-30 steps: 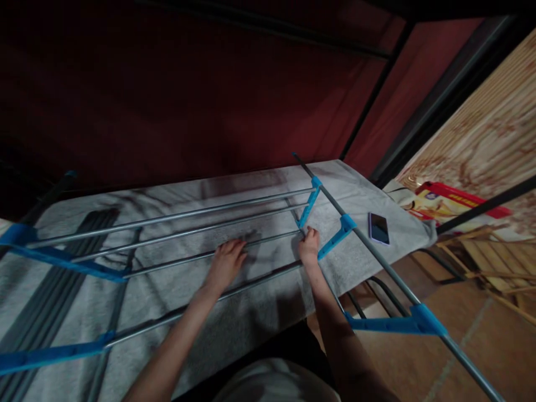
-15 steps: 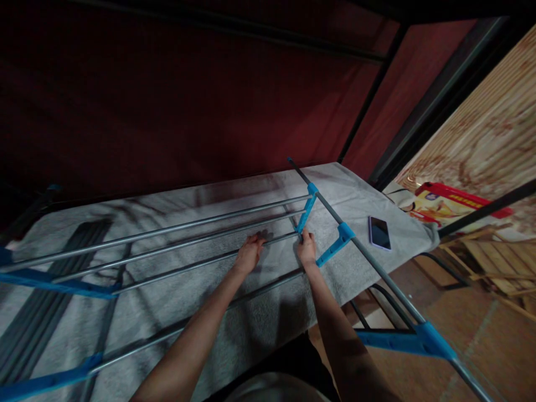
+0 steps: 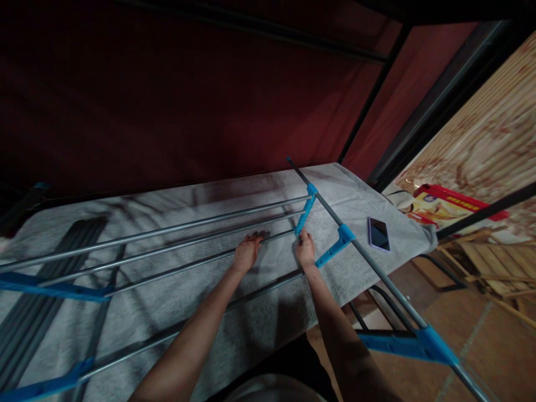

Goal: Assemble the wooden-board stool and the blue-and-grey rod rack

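A rack frame of grey metal tubes and blue plastic brackets lies across the cloth-covered table [image 3: 355, 192]. My left hand [image 3: 247, 252] is closed over one metal tube [image 3: 201, 259], a short way left of its right end. My right hand [image 3: 306, 249] is closed at the lower end of a blue bracket [image 3: 307, 214], where that tube meets it; the fingertips are partly hidden. Two more tubes run above, joined to the same bracket. Right of my right hand, another blue bracket [image 3: 335, 245] sits on the long side pole [image 3: 374, 265].
Several loose dark tubes [image 3: 46, 290] lie at the left of the table. A phone [image 3: 379, 233] rests at the right. Beyond the table edge are a red and yellow package [image 3: 452, 204] and wooden slats [image 3: 494, 265]. A dark red wall [image 3: 188, 123] stands behind.
The left end of the rack has shifted slightly left and down in view. Both hands keep nearly the same places on the tube and the bracket.
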The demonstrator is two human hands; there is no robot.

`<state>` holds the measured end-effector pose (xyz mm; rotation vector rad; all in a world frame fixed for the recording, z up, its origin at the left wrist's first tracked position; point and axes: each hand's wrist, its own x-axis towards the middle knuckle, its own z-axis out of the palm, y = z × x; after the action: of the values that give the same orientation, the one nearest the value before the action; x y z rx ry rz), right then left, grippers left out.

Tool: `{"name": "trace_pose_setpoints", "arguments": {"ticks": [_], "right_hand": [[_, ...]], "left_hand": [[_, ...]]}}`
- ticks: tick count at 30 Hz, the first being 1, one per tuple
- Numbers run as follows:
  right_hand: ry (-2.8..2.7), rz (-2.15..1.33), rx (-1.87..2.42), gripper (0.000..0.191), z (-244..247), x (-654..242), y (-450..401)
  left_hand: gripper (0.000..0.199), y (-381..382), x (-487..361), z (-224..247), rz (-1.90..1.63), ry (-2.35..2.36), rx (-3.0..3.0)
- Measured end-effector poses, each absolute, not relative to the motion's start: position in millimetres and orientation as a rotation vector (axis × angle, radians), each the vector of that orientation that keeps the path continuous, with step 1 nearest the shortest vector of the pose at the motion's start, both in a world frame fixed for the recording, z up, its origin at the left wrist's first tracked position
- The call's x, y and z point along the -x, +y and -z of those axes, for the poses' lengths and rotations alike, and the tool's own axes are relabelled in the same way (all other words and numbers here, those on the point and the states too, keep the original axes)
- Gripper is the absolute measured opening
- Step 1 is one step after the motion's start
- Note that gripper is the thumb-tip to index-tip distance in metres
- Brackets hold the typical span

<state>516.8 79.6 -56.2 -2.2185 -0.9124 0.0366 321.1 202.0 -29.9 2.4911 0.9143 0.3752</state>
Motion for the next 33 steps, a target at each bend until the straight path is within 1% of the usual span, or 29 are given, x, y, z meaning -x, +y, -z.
{"name": "trace_pose_setpoints", "arguments": {"ticks": [10,19,33], "right_hand": [[-0.909,-0.026,2.234,0.061,55,-511,84],[-0.928,-0.017,2.229,0.058,58,-507,86],[-0.964,-0.011,2.253,0.059,59,-503,90]], "left_hand": [[0.035,201,-315,20,-0.328,0.927,-2.458],[0.035,203,-307,21,-0.342,0.925,-2.449],[0.034,207,-299,21,-0.334,0.922,-2.448]]}}
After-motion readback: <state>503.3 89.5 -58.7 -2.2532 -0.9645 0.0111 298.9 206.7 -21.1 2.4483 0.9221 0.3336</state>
